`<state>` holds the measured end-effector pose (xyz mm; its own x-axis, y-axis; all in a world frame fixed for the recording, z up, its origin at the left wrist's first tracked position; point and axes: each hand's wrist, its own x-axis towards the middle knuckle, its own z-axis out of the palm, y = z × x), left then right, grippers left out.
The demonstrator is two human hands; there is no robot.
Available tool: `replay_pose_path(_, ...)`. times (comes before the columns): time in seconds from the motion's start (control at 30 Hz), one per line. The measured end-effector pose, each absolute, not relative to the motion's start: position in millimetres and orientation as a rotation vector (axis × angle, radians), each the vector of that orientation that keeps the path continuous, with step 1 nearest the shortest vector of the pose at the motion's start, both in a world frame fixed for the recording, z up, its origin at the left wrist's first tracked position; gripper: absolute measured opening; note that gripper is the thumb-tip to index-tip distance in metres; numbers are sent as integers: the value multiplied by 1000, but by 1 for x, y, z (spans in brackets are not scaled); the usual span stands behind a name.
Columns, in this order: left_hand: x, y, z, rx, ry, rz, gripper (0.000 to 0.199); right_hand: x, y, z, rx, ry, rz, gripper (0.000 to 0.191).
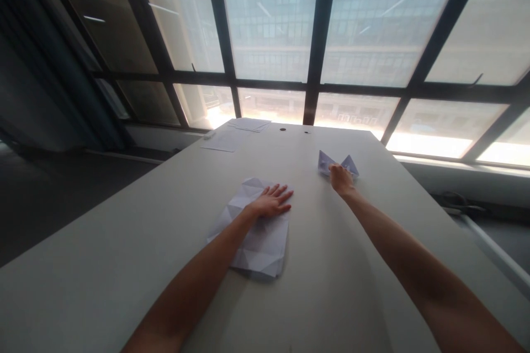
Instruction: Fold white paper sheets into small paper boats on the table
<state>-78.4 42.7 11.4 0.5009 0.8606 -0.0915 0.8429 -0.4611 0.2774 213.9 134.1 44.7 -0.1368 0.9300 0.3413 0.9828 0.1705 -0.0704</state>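
My left hand (pixel 272 201) lies flat with its fingers spread on a creased sheet of white paper (pixel 265 245), which rests on the table and shows many fold lines. More than one layer seems to show at its lower edge. Farther off to the right, my right hand (pixel 341 177) is closed on a folded paper boat (pixel 351 164) with two pointed ends standing up. The hand covers the boat's middle. Whether the boat touches the table I cannot tell.
On the long white table (pixel 165 220), flat paper sheets (pixel 223 140) lie at the far left corner. A dark round hole (pixel 282 129) is near the far edge. Tall windows (pixel 269 22) stand behind, and a dark curtain (pixel 53 55) hangs at left.
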Motion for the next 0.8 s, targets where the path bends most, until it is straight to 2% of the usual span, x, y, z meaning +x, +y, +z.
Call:
replay_pose_path(0.1, -78, 45, 12, 2369, 1468, 285, 64, 209, 121, 45, -1762, -2129, -259, 27)
replay_pose_path(0.23, -56, 46, 20, 2062, 1436, 1075, 52, 199, 74, 43, -1425, -2076, -242, 25)
replay_pose_path(0.3, -40, 44, 26, 1749, 1302, 1308, 56, 193, 41, 40, -1194, -2053, -187, 23)
replay_pose_path(0.4, -21, 37, 28, 1324, 1076, 1304, 66, 181, -10, 34, -888, -2020, -59, 22)
replay_pose_path(0.53, -10, 29, 20, 1199, 989, 1215, 48, 168, -57, 27, -711, -1968, 196, 19)
replay_pose_path(0.63, -8, 25, 15, 1314, 1023, 1196, 39, 166, -67, 31, -812, -1837, 417, 13)
replay_pose_path(0.73, -3, 19, 16, 1465, 1044, 1131, 34, 173, -58, 38, -1056, -1620, 421, 22)
replay_pose_path(0.8, 2, 13, 18, 1586, 1050, 1096, 32, 178, -46, 38, -1148, -1597, 487, 39)
